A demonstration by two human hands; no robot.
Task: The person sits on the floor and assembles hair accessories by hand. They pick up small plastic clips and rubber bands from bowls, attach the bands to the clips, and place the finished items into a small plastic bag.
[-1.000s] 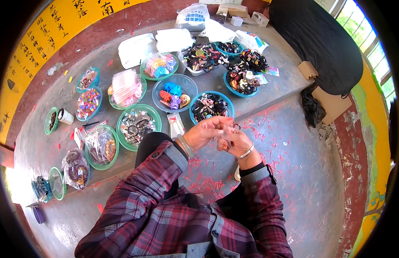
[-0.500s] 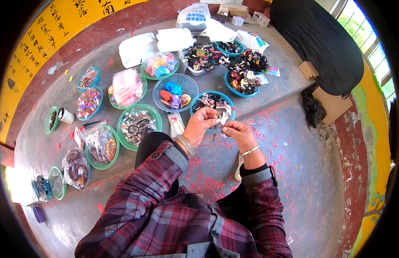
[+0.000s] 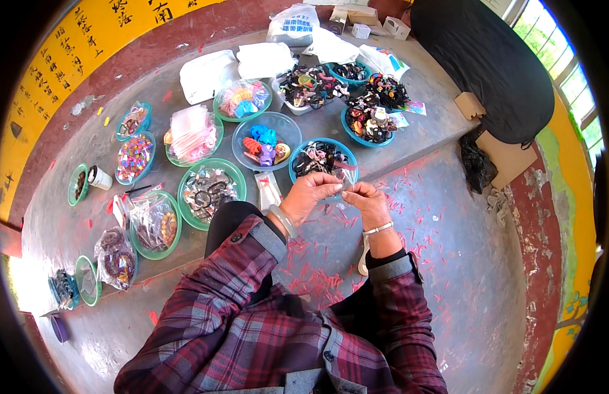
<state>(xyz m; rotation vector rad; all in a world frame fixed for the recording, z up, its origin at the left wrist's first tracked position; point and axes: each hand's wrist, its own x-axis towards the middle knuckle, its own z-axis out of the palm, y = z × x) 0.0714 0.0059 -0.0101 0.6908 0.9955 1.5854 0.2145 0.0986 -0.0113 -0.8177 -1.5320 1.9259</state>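
Daylight streams through the pale-barred window (image 3: 575, 85) at upper right, while white glare washes the grey concrete ledge (image 3: 43, 246) at far left. Fisheye distortion bows the yellow painted wall (image 3: 102, 47) inside a black vignette; the centre is fairly crisp, though the small clear plastic piece (image 3: 348, 173) is indistinct.

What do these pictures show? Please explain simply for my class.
There is no machine: these are a person's bare left hand and right hand. The view comes from a wide fisheye camera on that person's head, looking down, so straight edges bend. The hands pinch a thin clear plastic piece, perhaps a bag. Ahead, a grey ledge holds, among other things, a blue bowl of mostly dark items and a clear bowl of bright items. Red scraps litter the floor.
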